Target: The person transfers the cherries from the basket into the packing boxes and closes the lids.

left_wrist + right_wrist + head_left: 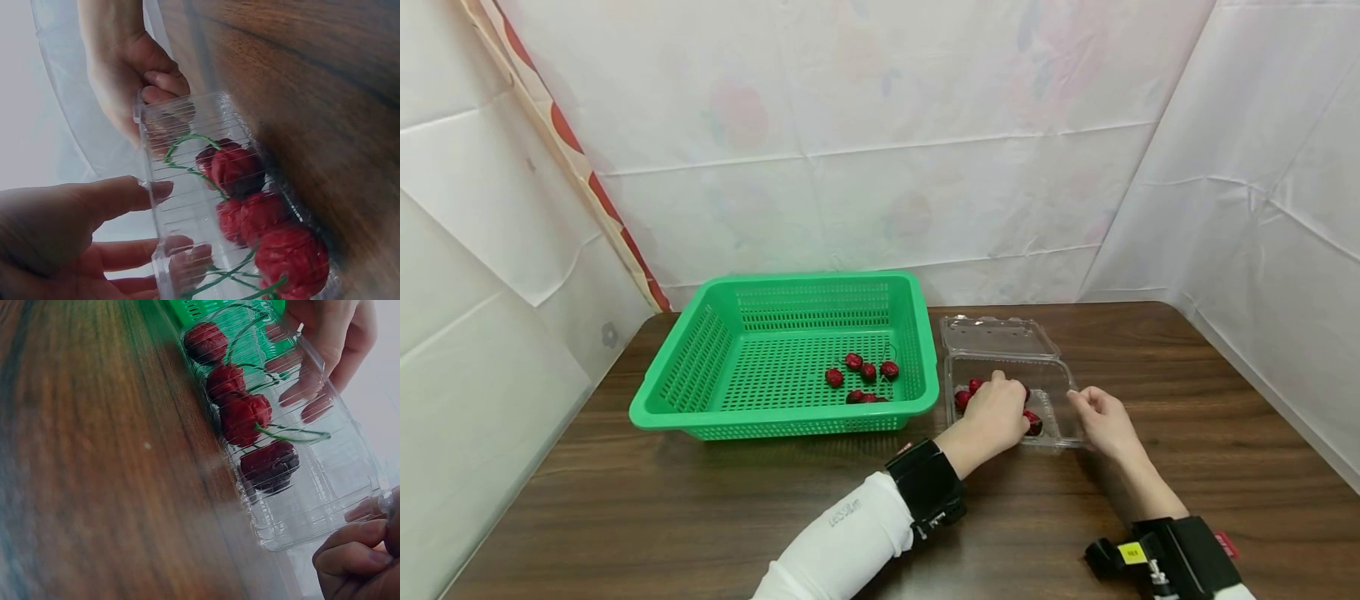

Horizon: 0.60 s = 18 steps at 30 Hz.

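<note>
A clear plastic clamshell box (1052,379) stands on the table with its lid folded back. Dark red cherries (1033,422) with green stems lie inside it, several showing in the right wrist view. My left hand (992,412) reaches over the near rim into the box. In the left wrist view its thumb and fingers are spread apart above the cherries (290,256), with nothing seen between them. My right hand (1105,423) pinches the box's right rim, fingers curled in the right wrist view. The left hand hides part of the cherries in the head view.
Left of the box stands a green plastic basket (782,414) with several cherries (868,372) toward its right side. Both rest on a dark wooden table (722,517). White sheeting (850,167) hangs behind and along both sides.
</note>
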Available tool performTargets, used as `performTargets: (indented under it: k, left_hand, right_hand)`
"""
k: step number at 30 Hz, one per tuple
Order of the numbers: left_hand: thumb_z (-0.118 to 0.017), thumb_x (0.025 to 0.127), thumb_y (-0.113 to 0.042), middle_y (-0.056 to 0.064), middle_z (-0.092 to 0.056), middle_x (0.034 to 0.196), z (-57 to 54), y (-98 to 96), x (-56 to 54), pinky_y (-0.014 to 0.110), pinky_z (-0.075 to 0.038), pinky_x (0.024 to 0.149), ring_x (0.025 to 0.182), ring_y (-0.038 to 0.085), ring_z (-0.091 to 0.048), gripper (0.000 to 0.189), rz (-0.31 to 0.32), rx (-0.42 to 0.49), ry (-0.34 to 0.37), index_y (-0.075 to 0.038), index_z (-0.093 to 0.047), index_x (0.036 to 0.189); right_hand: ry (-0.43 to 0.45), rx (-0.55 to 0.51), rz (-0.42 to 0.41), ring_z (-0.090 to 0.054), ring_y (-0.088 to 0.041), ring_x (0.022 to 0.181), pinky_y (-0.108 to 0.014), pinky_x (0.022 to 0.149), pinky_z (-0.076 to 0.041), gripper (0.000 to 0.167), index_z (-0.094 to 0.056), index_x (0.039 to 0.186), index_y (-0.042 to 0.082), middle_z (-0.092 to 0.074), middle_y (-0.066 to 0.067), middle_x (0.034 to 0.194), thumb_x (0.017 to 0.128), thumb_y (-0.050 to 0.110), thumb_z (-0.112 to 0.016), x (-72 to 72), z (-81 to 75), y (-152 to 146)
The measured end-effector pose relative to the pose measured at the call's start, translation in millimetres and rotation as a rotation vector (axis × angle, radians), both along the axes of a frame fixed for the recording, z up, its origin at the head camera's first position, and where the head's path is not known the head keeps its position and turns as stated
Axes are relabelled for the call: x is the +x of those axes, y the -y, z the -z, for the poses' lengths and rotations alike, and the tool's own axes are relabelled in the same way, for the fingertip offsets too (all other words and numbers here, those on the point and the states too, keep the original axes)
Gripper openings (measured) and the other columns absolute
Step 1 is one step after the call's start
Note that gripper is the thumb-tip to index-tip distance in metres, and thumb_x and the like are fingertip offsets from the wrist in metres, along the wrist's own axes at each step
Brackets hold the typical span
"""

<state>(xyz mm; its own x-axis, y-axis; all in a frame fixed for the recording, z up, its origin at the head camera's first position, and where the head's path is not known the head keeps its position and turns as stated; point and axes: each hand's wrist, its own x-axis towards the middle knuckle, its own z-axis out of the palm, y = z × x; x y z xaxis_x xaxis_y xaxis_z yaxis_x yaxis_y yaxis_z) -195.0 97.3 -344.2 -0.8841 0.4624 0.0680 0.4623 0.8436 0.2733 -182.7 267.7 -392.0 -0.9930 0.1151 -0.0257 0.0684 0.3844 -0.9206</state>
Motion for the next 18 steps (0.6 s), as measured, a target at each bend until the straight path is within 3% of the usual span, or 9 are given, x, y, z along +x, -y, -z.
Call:
performTargets:
  k: [4, 13, 18]
  left_hand:
    - [-0.064, 0.078, -0.016, 0.003, -0.050, 0.077, -4.6, 3.1, 1.2, 0.022, -0.039, 0.045, 0.058, 0.011, -0.049, 0.009, 0.030, 0.022, -0.023, -0.011, -0.062, 0.070]
    - [-0.064, 0.081, -0.026, -0.001, -0.054, 0.081, -21.5, 10.2, 7.8, 0.025, -0.044, 0.049, 0.065, 0.010, -0.053, 0.013, 0.010, -0.026, -0.064, -0.014, -0.061, 0.078]
    - [-0.061, 0.082, -0.023, -0.002, -0.052, 0.069, -32.6, 20.5, 8.6, 0.023, -0.039, 0.042, 0.052, 0.008, -0.048, 0.018, 0.010, 0.000, -0.099, -0.014, -0.054, 0.068]
  right_hand:
    - [0.009, -0.003, -0.002, -0.029, -0.004, 0.035, -0.020, 0.034, -0.027, 0.028, -0.036, 0.073, 0.003, -0.033, 0.007, 0.045, 0.094, 0.021, -0.041, 0.2, -0.3, 0]
    - [0.005, -0.008, 0.003, -0.029, -0.004, 0.035, -0.020, 0.034, -0.027, 0.027, -0.036, 0.072, 0.004, -0.033, 0.005, 0.046, 0.094, 0.019, -0.041, 0.1, 0.4, 0]
    - [-0.001, -0.025, 0.000, -0.030, -0.004, 0.036, -0.020, 0.034, -0.027, 0.027, -0.036, 0.072, 0.004, -0.035, 0.005, 0.047, 0.094, 0.019, -0.041, -0.4, -0.4, 0]
